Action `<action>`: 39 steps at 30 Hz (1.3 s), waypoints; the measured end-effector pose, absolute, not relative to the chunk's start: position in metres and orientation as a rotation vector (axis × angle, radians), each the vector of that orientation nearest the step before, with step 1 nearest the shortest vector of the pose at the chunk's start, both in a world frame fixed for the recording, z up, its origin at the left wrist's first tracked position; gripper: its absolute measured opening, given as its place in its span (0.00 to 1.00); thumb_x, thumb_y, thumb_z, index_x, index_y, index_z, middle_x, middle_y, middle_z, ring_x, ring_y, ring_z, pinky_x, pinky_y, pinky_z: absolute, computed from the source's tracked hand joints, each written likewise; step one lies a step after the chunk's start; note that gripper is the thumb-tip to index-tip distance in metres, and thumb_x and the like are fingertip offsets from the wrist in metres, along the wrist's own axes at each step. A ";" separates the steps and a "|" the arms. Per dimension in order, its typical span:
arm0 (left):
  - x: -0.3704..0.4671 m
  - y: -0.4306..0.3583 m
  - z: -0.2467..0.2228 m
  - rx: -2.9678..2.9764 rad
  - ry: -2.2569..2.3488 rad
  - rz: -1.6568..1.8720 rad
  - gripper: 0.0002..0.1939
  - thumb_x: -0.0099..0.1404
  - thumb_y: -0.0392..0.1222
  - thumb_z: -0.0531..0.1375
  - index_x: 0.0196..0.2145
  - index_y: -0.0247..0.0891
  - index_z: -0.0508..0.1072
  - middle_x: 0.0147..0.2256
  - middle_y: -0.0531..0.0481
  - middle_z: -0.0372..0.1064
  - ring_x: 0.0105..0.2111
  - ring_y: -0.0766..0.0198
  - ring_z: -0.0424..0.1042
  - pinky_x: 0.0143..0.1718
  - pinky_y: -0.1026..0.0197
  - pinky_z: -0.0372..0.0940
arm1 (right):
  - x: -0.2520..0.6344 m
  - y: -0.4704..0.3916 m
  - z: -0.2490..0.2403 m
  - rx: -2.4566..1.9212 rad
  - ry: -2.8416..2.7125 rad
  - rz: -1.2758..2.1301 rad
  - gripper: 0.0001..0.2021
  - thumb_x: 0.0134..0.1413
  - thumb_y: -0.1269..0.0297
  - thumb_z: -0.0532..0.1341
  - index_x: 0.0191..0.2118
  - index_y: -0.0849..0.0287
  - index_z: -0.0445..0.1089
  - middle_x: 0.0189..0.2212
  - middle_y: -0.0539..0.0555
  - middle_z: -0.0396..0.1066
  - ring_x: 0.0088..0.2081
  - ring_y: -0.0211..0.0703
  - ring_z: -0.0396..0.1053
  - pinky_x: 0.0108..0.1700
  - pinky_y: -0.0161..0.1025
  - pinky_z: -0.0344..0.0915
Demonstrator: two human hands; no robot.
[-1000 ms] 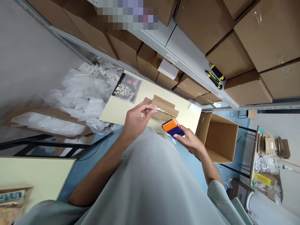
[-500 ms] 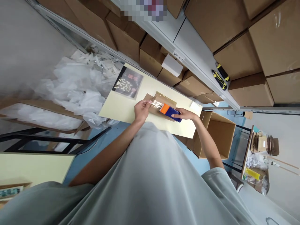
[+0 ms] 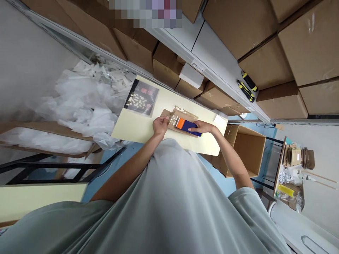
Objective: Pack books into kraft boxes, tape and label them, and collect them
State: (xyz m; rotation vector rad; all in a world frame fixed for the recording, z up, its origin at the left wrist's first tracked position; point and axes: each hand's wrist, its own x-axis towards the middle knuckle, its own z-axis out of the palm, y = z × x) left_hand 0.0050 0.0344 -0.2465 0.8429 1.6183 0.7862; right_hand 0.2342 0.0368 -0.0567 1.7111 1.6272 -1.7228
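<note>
My right hand [image 3: 203, 127] is closed around the right end of a slim dark blue box with an orange end [image 3: 186, 126]. That orange end points left, at a clear plastic bag [image 3: 173, 119]; whether it is inside the bag I cannot tell. On the left, my left hand [image 3: 160, 125] pinches the edge of the clear plastic. Beneath both lies a flat brown cardboard piece [image 3: 166, 113] on the pale yellow table [image 3: 124, 127], with a shiny clear strip [image 3: 185, 112] along its far side.
A dark printed sheet [image 3: 143, 98] lies at the table's left. Crumpled white packing material [image 3: 76, 95] heaps beyond it. Cardboard boxes [image 3: 166, 65] line the shelf behind, and two yellow-black cutters [image 3: 245, 91] rest above. An open carton [image 3: 246, 150] stands at right.
My right hand and the blue box have shifted slightly left, toward my left hand. The left hand keeps its pinch on the plastic. The whole view has tilted a little.
</note>
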 end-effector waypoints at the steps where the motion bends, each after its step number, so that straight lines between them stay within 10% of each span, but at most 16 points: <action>1: 0.006 0.035 -0.247 0.813 1.619 0.778 0.07 0.67 0.42 0.66 0.38 0.35 0.77 0.31 0.48 0.77 0.36 0.58 0.79 0.40 0.60 0.73 | 0.234 0.037 -0.057 1.707 1.640 -1.720 0.24 0.65 0.42 0.72 0.43 0.63 0.78 0.35 0.52 0.80 0.34 0.39 0.72 0.38 0.34 0.69; 8: -0.004 0.036 -0.230 0.904 1.683 0.784 0.17 0.62 0.41 0.73 0.48 0.36 0.81 0.40 0.44 0.81 0.40 0.56 0.79 0.49 0.55 0.74 | 0.237 0.032 -0.061 1.668 1.679 -1.729 0.25 0.65 0.40 0.70 0.41 0.63 0.77 0.34 0.53 0.78 0.33 0.39 0.70 0.38 0.35 0.69; 22: 0.003 0.034 -0.204 1.032 1.747 0.661 0.11 0.55 0.45 0.77 0.31 0.37 0.85 0.29 0.45 0.80 0.36 0.52 0.82 0.49 0.49 0.79 | 0.238 0.031 -0.062 1.614 1.527 -1.894 0.27 0.63 0.36 0.72 0.35 0.60 0.76 0.29 0.55 0.83 0.33 0.46 0.81 0.41 0.37 0.76; 39: 0.019 0.031 -0.217 1.068 1.815 0.676 0.12 0.54 0.44 0.72 0.34 0.34 0.82 0.33 0.46 0.78 0.34 0.57 0.76 0.47 0.48 0.78 | 0.421 -0.082 -0.052 1.808 1.151 -1.979 0.30 0.53 0.38 0.79 0.34 0.66 0.81 0.31 0.60 0.85 0.30 0.45 0.81 0.40 0.39 0.76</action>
